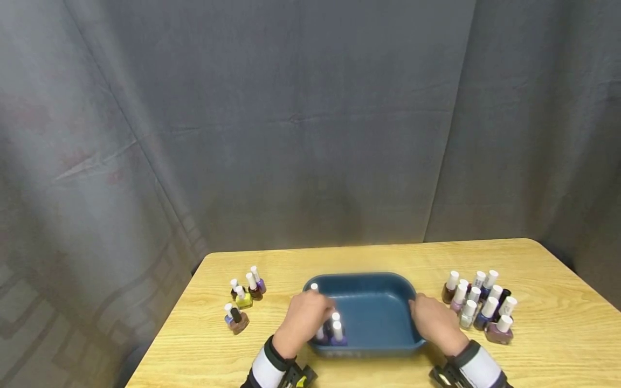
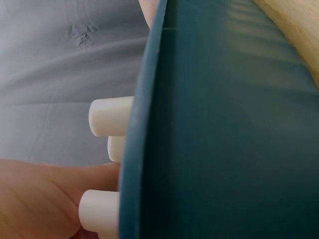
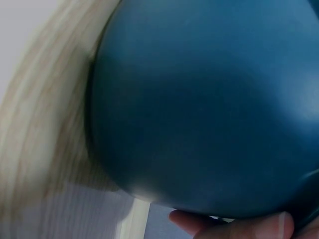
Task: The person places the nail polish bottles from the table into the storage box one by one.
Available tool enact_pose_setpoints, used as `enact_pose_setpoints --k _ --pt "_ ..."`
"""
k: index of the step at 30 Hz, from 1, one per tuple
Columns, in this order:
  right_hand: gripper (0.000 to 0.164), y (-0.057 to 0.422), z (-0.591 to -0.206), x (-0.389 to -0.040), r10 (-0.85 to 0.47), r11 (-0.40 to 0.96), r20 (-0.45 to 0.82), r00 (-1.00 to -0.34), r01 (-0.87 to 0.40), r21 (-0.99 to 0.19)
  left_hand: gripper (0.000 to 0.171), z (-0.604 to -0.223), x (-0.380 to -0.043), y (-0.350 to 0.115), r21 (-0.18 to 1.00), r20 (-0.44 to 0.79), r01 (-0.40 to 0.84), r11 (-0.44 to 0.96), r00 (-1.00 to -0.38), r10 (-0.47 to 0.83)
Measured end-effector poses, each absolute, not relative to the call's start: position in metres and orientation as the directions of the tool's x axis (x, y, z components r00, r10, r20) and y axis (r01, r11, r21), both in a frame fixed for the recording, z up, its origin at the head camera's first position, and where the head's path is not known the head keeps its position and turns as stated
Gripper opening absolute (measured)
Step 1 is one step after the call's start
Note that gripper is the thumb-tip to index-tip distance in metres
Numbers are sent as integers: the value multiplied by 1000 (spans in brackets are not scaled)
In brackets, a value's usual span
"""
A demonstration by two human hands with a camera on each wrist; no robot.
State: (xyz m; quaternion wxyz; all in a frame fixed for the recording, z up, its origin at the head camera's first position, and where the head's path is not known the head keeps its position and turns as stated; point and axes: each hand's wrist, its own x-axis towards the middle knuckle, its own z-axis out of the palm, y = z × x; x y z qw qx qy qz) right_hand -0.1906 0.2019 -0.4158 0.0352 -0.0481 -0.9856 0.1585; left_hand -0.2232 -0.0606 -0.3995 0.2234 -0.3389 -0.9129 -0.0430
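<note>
A dark blue tray (image 1: 373,342) is on the wooden table, with several nail polish bottles (image 1: 338,337) upright at its left end. Over that end my left hand (image 1: 306,315) reaches in, fingers bent downward among the white caps (image 2: 110,117). The tray wall hides its fingertips in the left wrist view, so whether they pinch a bottle cannot be told. My right hand (image 1: 436,321) grips the tray's right rim. In the right wrist view, its fingers (image 3: 259,228) curl at the edge of the blue wall.
To the right of the tray stands a tight group of nail polish bottles (image 1: 490,313), mostly white-capped. A smaller scattered set of bottles (image 1: 244,302) stands on the left. The wooden table (image 1: 184,353) ends before a grey curtain (image 1: 310,134).
</note>
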Motion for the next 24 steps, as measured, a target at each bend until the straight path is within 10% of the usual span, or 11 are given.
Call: enact_pose_setpoints --k 24 --pt "22 201 -413 -189 113 947 50 -992 92 -309 24 -401 -220 -58 -102 451 611 785 -675 584"
